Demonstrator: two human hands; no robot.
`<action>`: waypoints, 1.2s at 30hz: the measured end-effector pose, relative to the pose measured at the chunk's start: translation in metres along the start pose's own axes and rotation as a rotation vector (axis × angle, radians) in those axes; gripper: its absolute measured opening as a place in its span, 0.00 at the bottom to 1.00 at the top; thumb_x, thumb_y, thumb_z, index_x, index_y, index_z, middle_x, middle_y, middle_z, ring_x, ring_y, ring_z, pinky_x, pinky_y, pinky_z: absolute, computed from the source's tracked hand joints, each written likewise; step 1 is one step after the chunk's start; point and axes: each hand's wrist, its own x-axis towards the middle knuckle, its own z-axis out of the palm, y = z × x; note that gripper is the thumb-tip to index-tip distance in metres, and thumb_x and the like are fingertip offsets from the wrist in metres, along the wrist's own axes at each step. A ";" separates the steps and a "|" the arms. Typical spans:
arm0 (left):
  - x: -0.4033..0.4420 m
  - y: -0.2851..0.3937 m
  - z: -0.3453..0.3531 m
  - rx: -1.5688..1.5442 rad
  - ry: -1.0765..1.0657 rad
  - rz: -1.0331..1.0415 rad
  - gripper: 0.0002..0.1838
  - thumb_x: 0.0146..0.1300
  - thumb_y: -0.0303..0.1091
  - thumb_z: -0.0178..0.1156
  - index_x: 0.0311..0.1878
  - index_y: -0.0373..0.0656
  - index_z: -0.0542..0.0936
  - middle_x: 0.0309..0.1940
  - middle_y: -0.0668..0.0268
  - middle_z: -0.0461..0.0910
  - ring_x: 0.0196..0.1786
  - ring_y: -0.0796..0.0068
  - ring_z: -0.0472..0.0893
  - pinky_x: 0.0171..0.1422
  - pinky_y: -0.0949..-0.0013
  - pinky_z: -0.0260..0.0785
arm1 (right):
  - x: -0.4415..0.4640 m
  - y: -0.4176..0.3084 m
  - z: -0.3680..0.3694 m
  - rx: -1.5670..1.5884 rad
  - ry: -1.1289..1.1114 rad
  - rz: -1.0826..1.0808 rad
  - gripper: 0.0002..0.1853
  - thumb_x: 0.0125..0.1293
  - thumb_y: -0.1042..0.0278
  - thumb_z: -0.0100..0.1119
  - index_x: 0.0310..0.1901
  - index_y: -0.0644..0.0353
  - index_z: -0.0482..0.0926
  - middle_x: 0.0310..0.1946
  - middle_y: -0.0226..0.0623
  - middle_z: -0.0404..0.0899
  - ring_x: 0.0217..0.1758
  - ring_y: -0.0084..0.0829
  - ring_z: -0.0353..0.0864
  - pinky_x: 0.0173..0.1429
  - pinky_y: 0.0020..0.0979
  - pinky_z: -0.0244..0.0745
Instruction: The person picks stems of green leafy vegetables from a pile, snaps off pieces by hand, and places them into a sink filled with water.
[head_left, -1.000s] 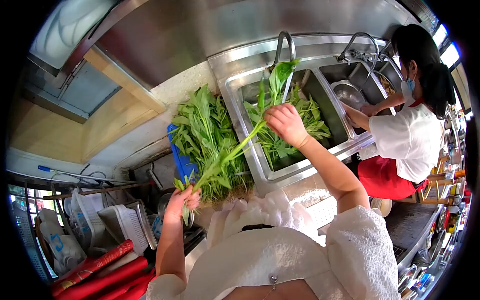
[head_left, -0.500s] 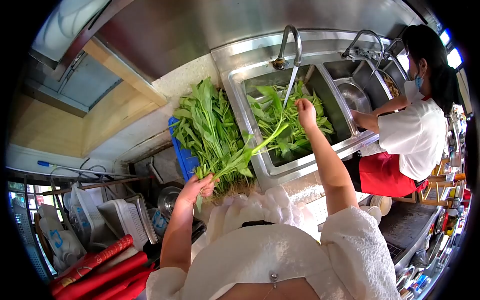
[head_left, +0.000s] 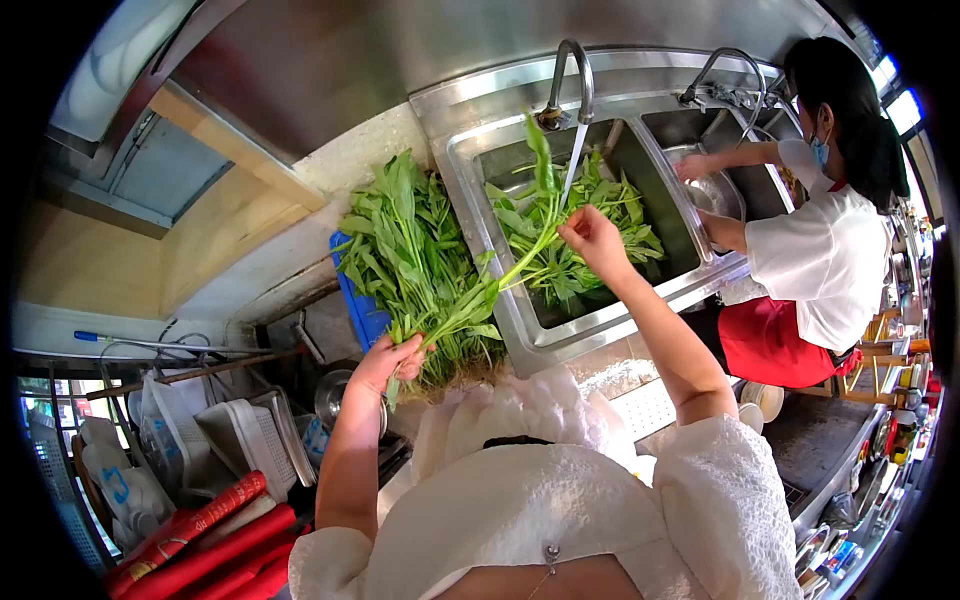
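My left hand (head_left: 392, 364) is closed around the lower ends of some water spinach stalks (head_left: 468, 312), low over the near end of a leafy heap. One long stalk slants up to the right, over the rim of the sink (head_left: 520, 335). At its upper part my right hand (head_left: 594, 242) pinches the stem, with a leafy tip standing above the fingers. Below that hand, loose water spinach leaves (head_left: 610, 205) lie in the left basin. The big heap of water spinach (head_left: 410, 240) rests in a blue crate (head_left: 362, 300) left of the sink.
Water runs from the tap (head_left: 572, 75) into the left basin. On the right, a co-worker (head_left: 815, 240) in white top and red apron has both hands at a metal bowl (head_left: 712, 190) in the middle basin. White plastic baskets (head_left: 250, 440) stand at lower left.
My right hand has come down slightly and now pinches the stalk, whose leafy tip is raised upright. My left hand keeps its hold. The co-worker's far arm has reached forward over the bowl.
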 end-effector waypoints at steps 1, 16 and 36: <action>0.000 0.002 0.001 0.001 -0.031 0.010 0.14 0.62 0.36 0.50 0.38 0.32 0.72 0.14 0.77 0.59 0.13 0.88 0.54 0.16 0.80 0.43 | -0.005 -0.008 -0.001 -0.536 0.230 -0.354 0.12 0.52 0.70 0.57 0.39 0.57 0.72 0.38 0.33 0.73 0.43 0.36 0.72 0.45 0.34 0.68; 0.017 -0.020 -0.002 -0.414 -0.253 0.155 0.15 0.65 0.41 0.43 0.39 0.36 0.69 0.14 0.76 0.55 0.13 0.86 0.53 0.16 0.80 0.45 | -0.009 0.020 0.013 -0.414 0.013 -0.436 0.10 0.56 0.61 0.55 0.33 0.57 0.71 0.28 0.34 0.74 0.35 0.38 0.72 0.46 0.36 0.64; 0.031 0.004 0.030 0.605 0.273 0.189 0.15 0.55 0.42 0.59 0.37 0.40 0.75 0.18 0.73 0.69 0.18 0.84 0.66 0.21 0.78 0.58 | 0.018 0.029 -0.013 -0.871 0.427 -0.370 0.10 0.55 0.72 0.50 0.40 0.57 0.71 0.44 0.41 0.71 0.47 0.41 0.70 0.50 0.41 0.65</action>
